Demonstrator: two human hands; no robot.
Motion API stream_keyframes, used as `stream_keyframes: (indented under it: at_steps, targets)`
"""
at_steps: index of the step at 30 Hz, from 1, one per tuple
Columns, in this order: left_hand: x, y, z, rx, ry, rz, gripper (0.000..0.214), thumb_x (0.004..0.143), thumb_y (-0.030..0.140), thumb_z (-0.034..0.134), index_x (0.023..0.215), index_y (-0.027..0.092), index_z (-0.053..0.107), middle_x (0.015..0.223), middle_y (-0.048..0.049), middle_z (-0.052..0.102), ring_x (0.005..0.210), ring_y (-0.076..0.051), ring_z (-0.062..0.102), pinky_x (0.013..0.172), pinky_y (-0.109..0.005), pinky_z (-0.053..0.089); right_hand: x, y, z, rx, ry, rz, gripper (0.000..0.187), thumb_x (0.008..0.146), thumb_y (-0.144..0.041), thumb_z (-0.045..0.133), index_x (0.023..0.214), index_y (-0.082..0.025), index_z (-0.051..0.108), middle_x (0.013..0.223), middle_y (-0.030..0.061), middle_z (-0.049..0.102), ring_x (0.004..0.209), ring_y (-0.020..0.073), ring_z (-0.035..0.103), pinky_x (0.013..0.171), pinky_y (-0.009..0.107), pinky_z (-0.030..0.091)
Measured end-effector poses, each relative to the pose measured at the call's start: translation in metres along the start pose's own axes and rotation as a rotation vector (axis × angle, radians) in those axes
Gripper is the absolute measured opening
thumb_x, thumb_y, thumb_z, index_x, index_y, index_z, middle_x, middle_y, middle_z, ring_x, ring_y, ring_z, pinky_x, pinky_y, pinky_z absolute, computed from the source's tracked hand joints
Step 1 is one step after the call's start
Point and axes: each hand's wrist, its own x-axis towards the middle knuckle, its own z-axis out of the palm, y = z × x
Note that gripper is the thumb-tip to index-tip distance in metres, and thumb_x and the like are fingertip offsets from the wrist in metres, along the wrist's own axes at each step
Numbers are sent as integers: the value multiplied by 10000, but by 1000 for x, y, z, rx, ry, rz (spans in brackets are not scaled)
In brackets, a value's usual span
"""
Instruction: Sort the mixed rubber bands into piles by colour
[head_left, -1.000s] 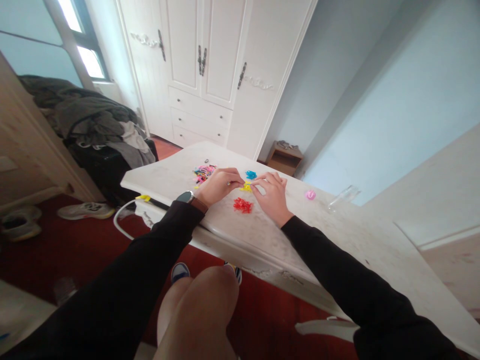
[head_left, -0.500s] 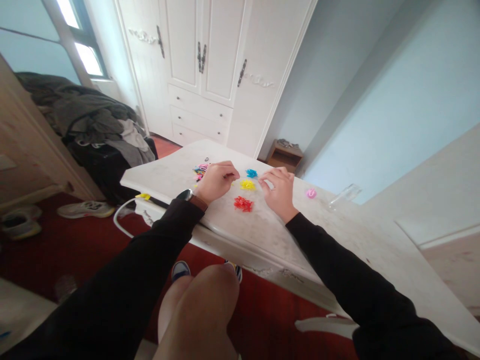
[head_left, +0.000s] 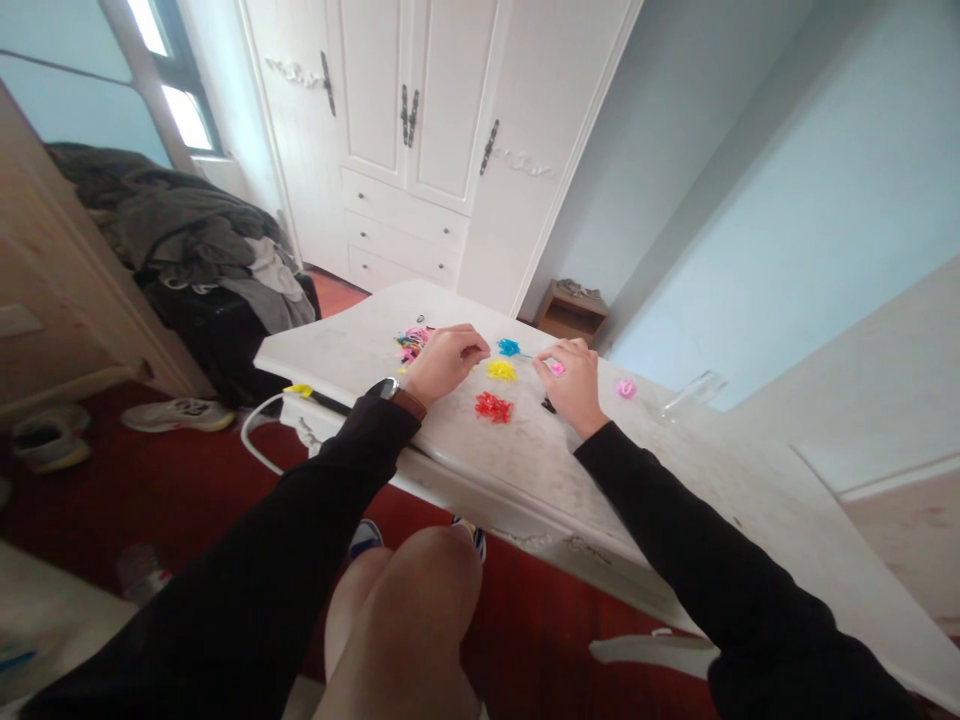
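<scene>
Heaped yellow pieces (head_left: pixel 502 370) lie between blue pieces (head_left: pixel 508 347) and red pieces (head_left: pixel 493 407).

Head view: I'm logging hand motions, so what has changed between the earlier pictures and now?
From over the yellow pile, the right hand has moved right and the left hand slightly left, widening the gap. A thin blue strand now shows by the right hand; whether it is gripped is unclear. The red pile, blue pile and clear glass stayed put.
</scene>
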Motion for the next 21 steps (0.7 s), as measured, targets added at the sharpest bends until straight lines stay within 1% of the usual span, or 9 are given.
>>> stream_keyframes:
  at_steps: [2,5,9,11,13,16,19,21]
  targets:
    - [0,-1,1,0,-1,-6,112,868,166,664,785,157,738,793,-41,704,699,-141,620,676,-259,458,4,7,-1,-44,-36,22,165,922,-264,645,786,-230,731,915,56,742,982,274,578,888,443,356]
    - [1,-2,1,12,-5,-31,80,860,157,697,786,157,728,784,-33,699,688,-136,609,672,-253,448,14,13,-2,-133,-130,60,162,902,-259,645,778,-220,742,951,72,752,1003,277,571,882,433,340]
    - [0,-2,1,13,-8,-62,59,839,126,712,791,160,721,788,-28,701,697,-135,623,683,-246,465,37,16,3,-192,-291,111,114,854,-270,682,788,-214,756,999,71,761,1033,279,580,894,421,334]
    - [0,-2,1,3,-11,-77,57,832,119,714,794,161,719,794,-27,705,698,-135,632,691,-244,479,50,16,8,-195,-345,135,95,838,-271,701,797,-210,760,1028,72,767,1052,285,592,911,426,341]
    - [0,-2,2,-12,-15,-93,62,827,109,708,796,161,717,801,-25,709,696,-132,640,698,-241,492,62,16,13,-203,-379,138,77,828,-257,709,805,-211,766,1037,70,772,1070,289,599,927,435,347]
    - [1,-2,2,-25,-23,-103,68,827,99,697,802,158,717,813,-27,716,705,-131,652,708,-237,503,76,16,22,-226,-415,104,71,824,-233,706,809,-217,774,1023,61,774,1083,290,599,946,451,346]
    - [1,-3,2,-26,-23,-101,64,821,96,699,801,154,717,810,-29,719,713,-132,659,714,-237,505,84,17,27,-247,-444,87,83,835,-230,693,822,-216,774,996,63,772,1059,281,599,949,452,340]
    - [1,-4,2,-32,-21,-101,63,815,95,701,801,154,715,808,-27,722,715,-132,662,712,-235,507,85,18,28,-256,-440,83,96,838,-233,696,894,-211,771,985,67,771,1036,276,603,933,438,338]
